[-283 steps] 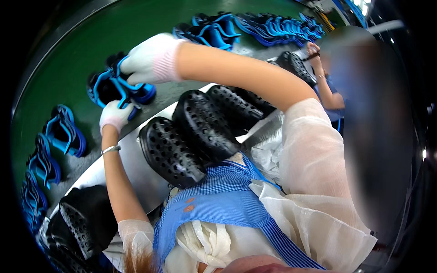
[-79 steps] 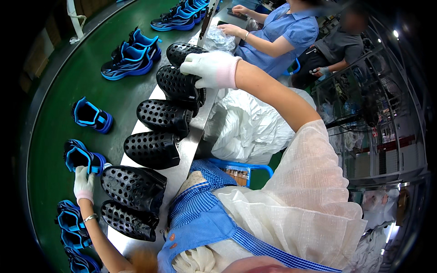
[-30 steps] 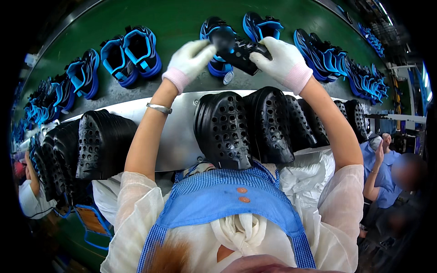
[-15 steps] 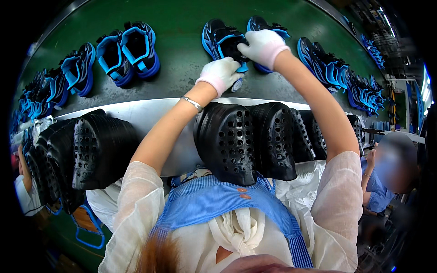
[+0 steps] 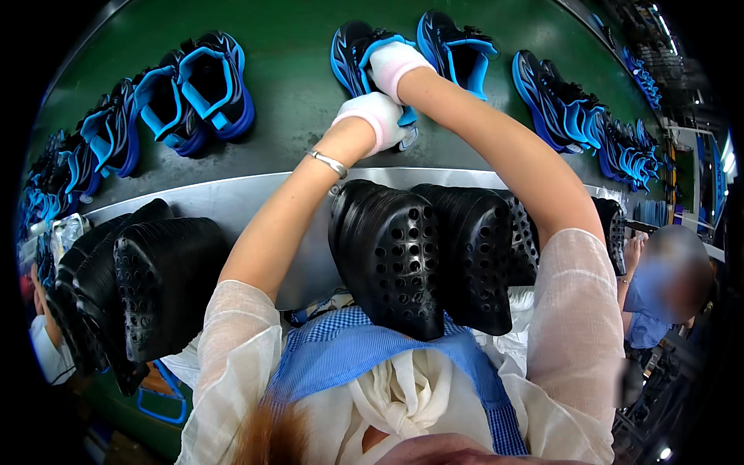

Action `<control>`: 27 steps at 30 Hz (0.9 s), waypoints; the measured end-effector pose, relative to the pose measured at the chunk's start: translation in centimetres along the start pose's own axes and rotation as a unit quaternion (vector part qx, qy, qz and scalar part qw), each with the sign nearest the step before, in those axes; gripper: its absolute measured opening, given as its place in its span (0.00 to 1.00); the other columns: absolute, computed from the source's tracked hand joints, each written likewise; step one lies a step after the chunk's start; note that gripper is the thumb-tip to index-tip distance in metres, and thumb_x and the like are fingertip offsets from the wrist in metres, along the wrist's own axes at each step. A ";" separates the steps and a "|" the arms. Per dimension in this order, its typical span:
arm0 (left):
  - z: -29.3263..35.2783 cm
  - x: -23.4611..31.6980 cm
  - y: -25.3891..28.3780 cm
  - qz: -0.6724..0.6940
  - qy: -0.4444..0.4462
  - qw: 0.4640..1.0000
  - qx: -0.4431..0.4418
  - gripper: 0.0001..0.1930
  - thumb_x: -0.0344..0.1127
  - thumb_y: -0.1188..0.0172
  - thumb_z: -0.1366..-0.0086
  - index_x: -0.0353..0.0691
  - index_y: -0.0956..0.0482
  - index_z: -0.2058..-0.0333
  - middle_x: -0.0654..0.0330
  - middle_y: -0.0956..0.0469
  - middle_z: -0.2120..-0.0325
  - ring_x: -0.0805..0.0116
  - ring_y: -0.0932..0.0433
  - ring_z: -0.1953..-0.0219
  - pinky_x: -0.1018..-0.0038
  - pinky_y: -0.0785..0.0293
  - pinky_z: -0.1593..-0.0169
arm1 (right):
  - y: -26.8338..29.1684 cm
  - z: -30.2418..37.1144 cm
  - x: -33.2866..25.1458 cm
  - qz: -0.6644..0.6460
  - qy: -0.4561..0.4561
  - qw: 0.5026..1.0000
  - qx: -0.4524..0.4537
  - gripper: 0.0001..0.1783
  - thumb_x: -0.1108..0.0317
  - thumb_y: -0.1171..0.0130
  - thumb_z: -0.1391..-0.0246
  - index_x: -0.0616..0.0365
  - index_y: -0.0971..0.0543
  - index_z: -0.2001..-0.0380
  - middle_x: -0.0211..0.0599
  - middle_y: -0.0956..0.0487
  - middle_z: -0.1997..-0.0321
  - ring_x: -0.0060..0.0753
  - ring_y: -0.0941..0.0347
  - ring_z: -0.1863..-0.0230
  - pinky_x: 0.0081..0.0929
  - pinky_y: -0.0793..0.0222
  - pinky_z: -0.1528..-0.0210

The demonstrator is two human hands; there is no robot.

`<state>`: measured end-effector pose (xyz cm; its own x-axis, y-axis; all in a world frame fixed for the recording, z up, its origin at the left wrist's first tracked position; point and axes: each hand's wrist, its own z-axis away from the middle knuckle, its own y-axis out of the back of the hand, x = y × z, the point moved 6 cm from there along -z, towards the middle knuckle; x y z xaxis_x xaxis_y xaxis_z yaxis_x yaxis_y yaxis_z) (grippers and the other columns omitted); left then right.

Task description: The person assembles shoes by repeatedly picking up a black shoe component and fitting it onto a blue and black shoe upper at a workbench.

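Observation:
On the green table, a black and blue sneaker (image 5: 351,54) lies with its toe pointing away from me. My left hand (image 5: 374,120), in a white glove with a pink cuff, is closed round its heel, where a bit of light blue lining and a small round tag show. The gloved right hand (image 5: 397,68) reaches into the shoe's opening, and its fingers are hidden there. Just to the right stands a second sneaker (image 5: 453,54) of the same kind, touched by neither hand; my right wrist passes close to its near end.
More sneakers stand in rows at left (image 5: 209,85) and right (image 5: 554,101). Black shoe-shaped forms with holed soles (image 5: 395,256) line the metal ledge (image 5: 298,271) before me, with another group (image 5: 167,279) at left. A person (image 5: 651,287) sits at far right; another's arm shows at far left.
My right hand has moved left from between the two sneakers into the opening of the left one. The left hand stays at that shoe's heel. The view has shifted slightly.

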<state>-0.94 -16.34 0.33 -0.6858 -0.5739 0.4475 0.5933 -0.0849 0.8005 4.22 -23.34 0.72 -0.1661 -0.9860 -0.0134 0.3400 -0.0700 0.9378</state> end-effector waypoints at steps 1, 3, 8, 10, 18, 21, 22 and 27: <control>-0.1 0.0 0.1 0.001 -0.001 1.000 -0.002 0.23 0.53 0.46 0.43 0.39 0.21 0.61 0.49 0.21 0.63 0.54 0.23 0.59 0.65 0.27 0.53 | 0.1 -0.2 -0.3 0.034 0.027 0.999 0.016 0.13 0.73 0.42 0.55 0.60 0.18 0.63 0.49 0.19 0.60 0.47 0.21 0.59 0.36 0.24 0.58; -0.4 0.2 0.1 -0.005 0.015 1.000 -0.016 0.23 0.52 0.46 0.43 0.40 0.21 0.58 0.50 0.21 0.61 0.54 0.23 0.58 0.66 0.27 0.52 | -0.3 -0.2 -0.1 0.014 0.015 1.000 0.018 0.14 0.75 0.39 0.59 0.61 0.19 0.64 0.48 0.19 0.60 0.46 0.21 0.59 0.36 0.24 0.58; -1.3 -0.7 -0.4 0.037 0.048 0.997 -0.050 0.30 0.53 0.42 0.45 0.37 0.27 0.50 0.50 0.19 0.69 0.62 0.20 0.78 0.69 0.22 0.69 | 0.2 0.0 -0.9 0.011 0.075 0.996 -0.036 0.21 0.75 0.33 0.67 0.59 0.19 0.62 0.45 0.19 0.59 0.45 0.21 0.59 0.37 0.24 0.57; -0.3 -0.4 0.0 0.051 0.043 0.998 -0.022 0.31 0.52 0.42 0.45 0.37 0.30 0.48 0.49 0.20 0.68 0.62 0.20 0.79 0.69 0.22 0.72 | 2.1 2.0 -1.6 -0.061 0.067 0.996 -0.001 0.20 0.73 0.35 0.66 0.57 0.19 0.62 0.44 0.19 0.59 0.44 0.21 0.59 0.37 0.24 0.57; -0.3 0.1 0.2 0.074 0.071 0.995 -0.007 0.18 0.47 0.44 0.44 0.34 0.22 0.70 0.51 0.22 0.79 0.60 0.21 0.81 0.69 0.24 0.70 | 3.4 2.7 -0.7 0.006 0.053 0.998 0.013 0.17 0.70 0.43 0.54 0.56 0.19 0.57 0.41 0.20 0.56 0.43 0.22 0.55 0.36 0.26 0.58; -0.2 0.0 0.3 0.065 0.063 0.996 0.001 0.18 0.46 0.43 0.44 0.33 0.23 0.73 0.51 0.23 0.81 0.60 0.22 0.82 0.69 0.25 0.72 | 3.4 2.5 -0.8 -0.020 0.057 0.998 0.018 0.17 0.69 0.44 0.53 0.57 0.19 0.58 0.41 0.20 0.56 0.44 0.22 0.56 0.37 0.26 0.58; -0.2 0.2 0.2 0.065 0.075 0.995 -0.015 0.18 0.46 0.43 0.44 0.33 0.23 0.73 0.51 0.23 0.81 0.60 0.22 0.83 0.69 0.25 0.73 | 3.3 2.6 -0.4 -0.021 0.052 0.998 0.022 0.17 0.69 0.44 0.53 0.57 0.19 0.58 0.41 0.20 0.56 0.44 0.22 0.56 0.37 0.26 0.58; 0.4 -0.3 -0.4 0.110 0.052 0.993 0.002 0.18 0.47 0.44 0.44 0.34 0.23 0.72 0.52 0.24 0.83 0.61 0.23 0.85 0.68 0.26 0.75 | 5.2 7.7 0.9 -0.046 0.084 0.995 -0.018 0.17 0.58 0.50 0.47 0.55 0.20 0.60 0.42 0.20 0.62 0.45 0.23 0.59 0.41 0.28 0.59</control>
<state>-1.16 -15.87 0.02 -0.4928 -0.6598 0.5673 0.7214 0.0548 0.6904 -1.29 -23.41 8.29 -0.0422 -0.9865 -0.1585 0.3639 -0.1629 0.9171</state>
